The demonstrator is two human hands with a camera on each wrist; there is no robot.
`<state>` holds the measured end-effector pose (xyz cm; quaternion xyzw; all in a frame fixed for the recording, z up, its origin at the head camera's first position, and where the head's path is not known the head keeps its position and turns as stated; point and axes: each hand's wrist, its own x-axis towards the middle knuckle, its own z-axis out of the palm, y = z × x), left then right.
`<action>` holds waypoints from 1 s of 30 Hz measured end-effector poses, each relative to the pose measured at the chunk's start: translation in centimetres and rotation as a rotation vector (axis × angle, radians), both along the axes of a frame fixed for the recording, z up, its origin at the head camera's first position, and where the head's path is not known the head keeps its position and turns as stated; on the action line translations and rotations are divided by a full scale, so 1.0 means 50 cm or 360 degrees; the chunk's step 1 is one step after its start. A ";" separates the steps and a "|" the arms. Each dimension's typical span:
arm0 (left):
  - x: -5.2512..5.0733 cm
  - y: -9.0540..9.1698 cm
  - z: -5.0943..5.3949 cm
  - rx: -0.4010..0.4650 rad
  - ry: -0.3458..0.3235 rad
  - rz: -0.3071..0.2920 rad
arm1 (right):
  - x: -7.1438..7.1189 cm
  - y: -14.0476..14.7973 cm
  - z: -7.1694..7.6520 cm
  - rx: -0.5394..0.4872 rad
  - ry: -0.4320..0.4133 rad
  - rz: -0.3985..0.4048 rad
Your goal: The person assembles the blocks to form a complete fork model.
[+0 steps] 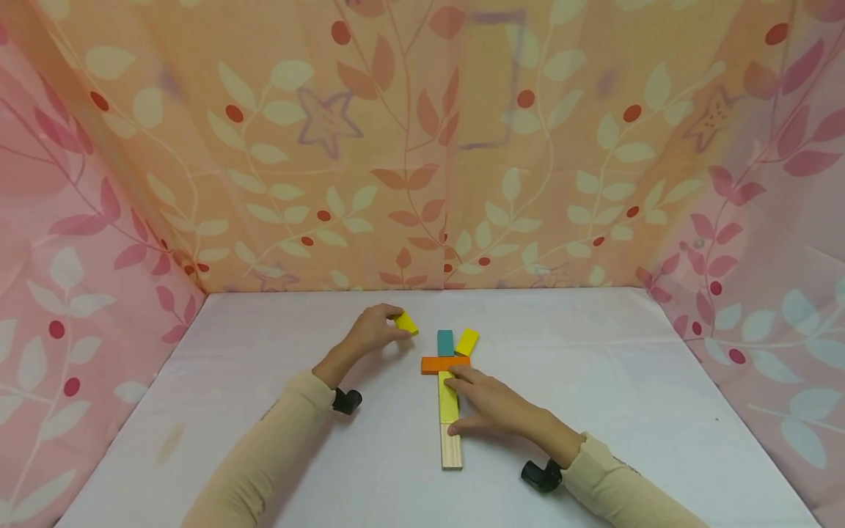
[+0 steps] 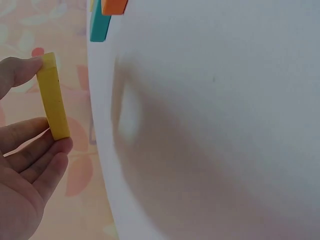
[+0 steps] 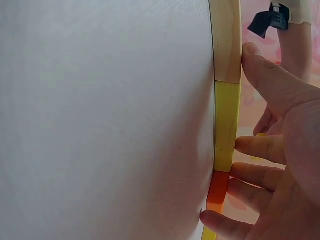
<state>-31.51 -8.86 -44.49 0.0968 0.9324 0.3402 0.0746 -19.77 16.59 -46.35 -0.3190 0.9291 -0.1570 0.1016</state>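
My left hand [image 1: 372, 330] pinches a yellow block [image 2: 54, 97] between thumb and fingers, raised off the table, left of the other blocks. My right hand [image 1: 495, 403] lies over the laid blocks with fingers fairly straight. Its fingertips touch a pale yellow block [image 1: 448, 400] and the orange block [image 1: 432, 365], and its thumb touches a plain wood block [image 3: 227, 40]. The wood and pale yellow blocks run end to end up to the orange one, which lies crosswise. Beyond it are a teal block [image 1: 445, 342] and a slanted yellow block [image 1: 467, 342].
A white cloth-covered table [image 1: 581, 352] carries the blocks. Flower-patterned curtains [image 1: 409, 147] stand along its back and both sides. Black wrist cameras [image 1: 543, 477] hang at both sleeves, low over the table.
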 end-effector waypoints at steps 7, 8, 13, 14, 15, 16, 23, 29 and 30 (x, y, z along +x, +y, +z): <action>0.008 0.018 -0.004 -0.0002 -0.0028 0.0007 | 0.000 -0.001 -0.002 0.0013 -0.0001 -0.0014; 0.009 0.020 -0.004 -0.0009 -0.0025 0.0001 | 0.000 0.000 -0.002 0.0012 -0.0001 -0.0014; 0.011 0.031 -0.006 -0.0040 -0.0015 -0.0024 | 0.000 0.000 -0.002 0.0010 -0.0004 -0.0019; 0.011 0.033 -0.007 -0.0045 -0.0014 -0.0032 | -0.001 0.000 -0.003 0.0012 -0.0002 -0.0020; 0.010 0.035 -0.008 -0.0051 -0.0013 -0.0038 | -0.001 0.000 -0.003 0.0013 -0.0001 -0.0023; 0.010 0.038 -0.009 -0.0058 -0.0011 -0.0044 | -0.001 0.000 -0.003 0.0015 0.0003 -0.0021; 0.011 0.051 -0.017 -0.0064 -0.0026 -0.0062 | -0.002 0.002 -0.005 0.0007 0.0010 -0.0027; 0.014 0.060 -0.025 -0.0044 -0.0059 -0.0074 | -0.001 0.000 -0.005 0.0002 -0.0014 -0.0035; 0.015 0.061 -0.026 -0.0046 -0.0065 -0.0076 | -0.001 -0.001 -0.005 0.0003 -0.0017 -0.0037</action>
